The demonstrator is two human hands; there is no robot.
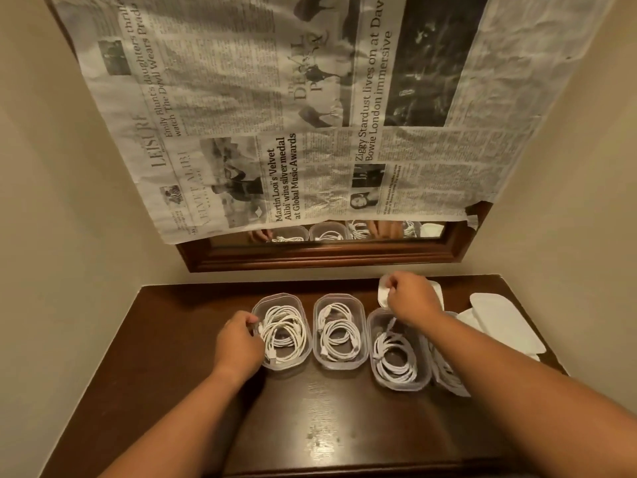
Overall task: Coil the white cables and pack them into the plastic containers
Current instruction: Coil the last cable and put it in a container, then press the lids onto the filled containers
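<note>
Four clear plastic containers (339,298) stand in a row across the middle of the table (193,339), and each already holds coiled white cables (284,331). The fourth, nearest the right edge, is mostly hidden under the right forearm.

The left hand (239,343) has its fingers curled at the left wall of the left container (275,300), apparently pinching the rim to steady it. The right hand (412,298) reaches over the third box to the back edge and pinches a white lid (382,288) by its border. More loose lids (493,305) lie toward the back right corner.

The cables look light, soft and springy – a coil will likely try to unwind if let go, so it is best taken across several loops at once, not by a plug. The boxes are thin and light and would probably slide if pushed, hence the steadying hand. The lid should be flexible; its edge is the sensible hold.

A newspaper (275,98) covers the mirror (310,257) behind. Readable on it – "LEISURE", "Martin Looi's 'Velvet Alibi' wins silver medal at Global Music Awards", "Ziggy Stardust lives on at" and "Bowie London immersive", "Emily Blunt's daughters".
</note>
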